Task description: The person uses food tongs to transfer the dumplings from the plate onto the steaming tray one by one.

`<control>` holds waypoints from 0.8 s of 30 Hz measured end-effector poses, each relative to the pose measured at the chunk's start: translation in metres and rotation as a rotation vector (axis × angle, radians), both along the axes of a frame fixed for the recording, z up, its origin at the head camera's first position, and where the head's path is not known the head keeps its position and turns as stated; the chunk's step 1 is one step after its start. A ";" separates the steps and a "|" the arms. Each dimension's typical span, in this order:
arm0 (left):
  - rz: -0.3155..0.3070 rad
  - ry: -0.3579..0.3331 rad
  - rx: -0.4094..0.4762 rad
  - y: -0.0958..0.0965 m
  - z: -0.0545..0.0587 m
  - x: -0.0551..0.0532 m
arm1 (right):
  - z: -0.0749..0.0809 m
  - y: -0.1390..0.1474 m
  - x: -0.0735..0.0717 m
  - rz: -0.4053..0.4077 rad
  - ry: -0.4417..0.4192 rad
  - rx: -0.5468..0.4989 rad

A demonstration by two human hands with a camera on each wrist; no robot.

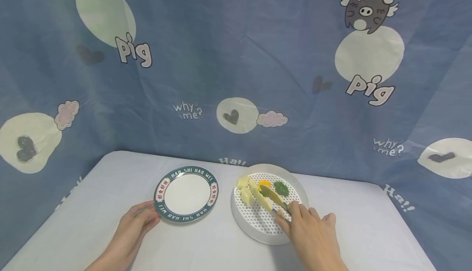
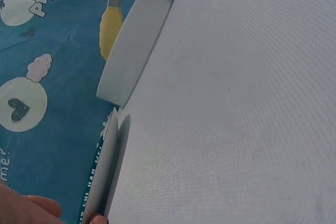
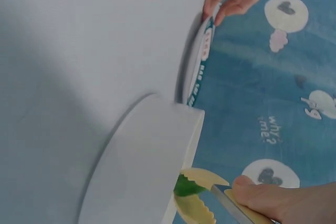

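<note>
My left hand (image 1: 129, 226) pinches the left rim of a round plate (image 1: 186, 195) with a green lettered border. In the right wrist view its thumb and fingers lie on either side of the rim. My right hand (image 1: 312, 235) grips a pair of tongs (image 1: 262, 200) with yellow scalloped tips, reaching into a round white perforated steamer tray (image 1: 258, 225). Between the tips sits a green piece (image 3: 186, 186). Inside the tray lie pale yellow pieces (image 1: 247, 197), an orange-yellow piece (image 1: 264, 183) and another dark green piece (image 1: 281, 189).
Plate and tray stand side by side on a white-covered table (image 1: 221, 246), with a gap between them. Behind the table hangs a blue curtain (image 1: 206, 74) printed with pigs, hearts and words. The tray's raised wall (image 2: 137, 51) surrounds the pieces.
</note>
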State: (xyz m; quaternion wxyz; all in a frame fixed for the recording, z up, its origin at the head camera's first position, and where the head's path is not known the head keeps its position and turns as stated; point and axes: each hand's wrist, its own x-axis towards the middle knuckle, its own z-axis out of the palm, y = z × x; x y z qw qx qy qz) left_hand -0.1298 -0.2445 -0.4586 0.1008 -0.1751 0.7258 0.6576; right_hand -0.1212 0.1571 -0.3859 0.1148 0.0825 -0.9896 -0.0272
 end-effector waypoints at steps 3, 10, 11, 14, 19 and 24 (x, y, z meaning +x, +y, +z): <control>-0.006 -0.001 -0.020 0.000 -0.001 0.000 | 0.000 0.002 0.002 -0.013 -0.002 -0.007; -0.012 -0.012 -0.034 0.001 0.001 -0.001 | 0.002 0.006 0.002 0.007 0.048 -0.013; -0.012 -0.012 -0.032 0.001 0.001 -0.001 | 0.003 0.005 0.002 0.007 0.055 -0.013; -0.010 -0.012 -0.016 0.001 0.001 0.000 | 0.004 0.003 0.003 0.014 0.072 -0.021; -0.007 -0.012 -0.009 0.000 0.000 -0.001 | 0.005 -0.005 0.004 0.031 0.058 -0.026; 0.001 -0.008 0.000 0.001 0.000 -0.001 | 0.004 -0.017 0.004 0.055 0.073 -0.025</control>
